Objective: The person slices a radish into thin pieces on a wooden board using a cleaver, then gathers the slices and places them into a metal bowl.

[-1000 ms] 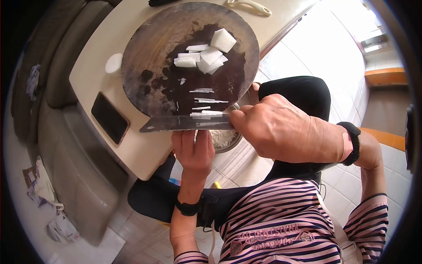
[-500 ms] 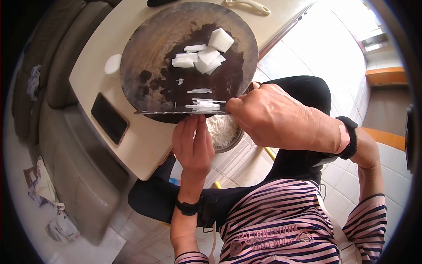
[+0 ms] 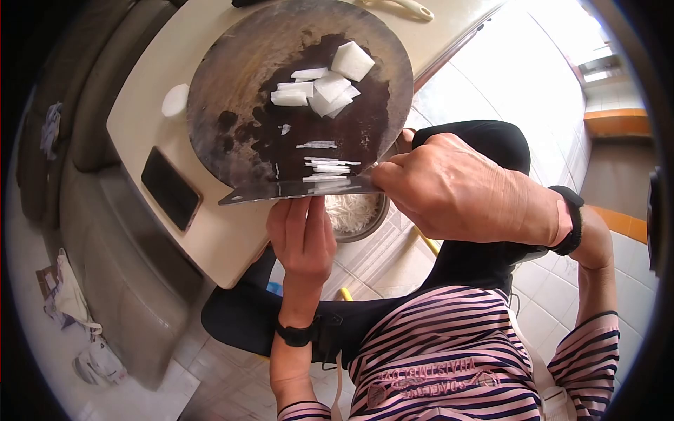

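My right hand (image 3: 449, 186) is closed around the handle end of a cleaver (image 3: 295, 189), whose wide blade lies across the near edge of the round wooden chopping board (image 3: 232, 63). My left hand (image 3: 302, 238) is just on the near side of the blade, fingers together; the blade hides its fingertips and anything under them. Thin white strips (image 3: 330, 168) lie against the blade's far side. Farther up the board are white radish slices (image 3: 330, 95) and a thicker chunk (image 3: 352, 62). Below the board, a metal bowl (image 3: 382, 214) contains white shreds (image 3: 351, 210).
On the cream table (image 3: 225, 256), a dark phone (image 3: 170, 188) and a round white radish piece (image 3: 175, 101) lie left of the board. A pale handle (image 3: 407, 8) shows at the back. A grey sofa (image 3: 116, 245) stands to the left.
The cleaver blade has tilted, showing more of its flat side, and shifted slightly toward me. My left hand has drawn back a little with it. More strips lie loose beyond the blade.
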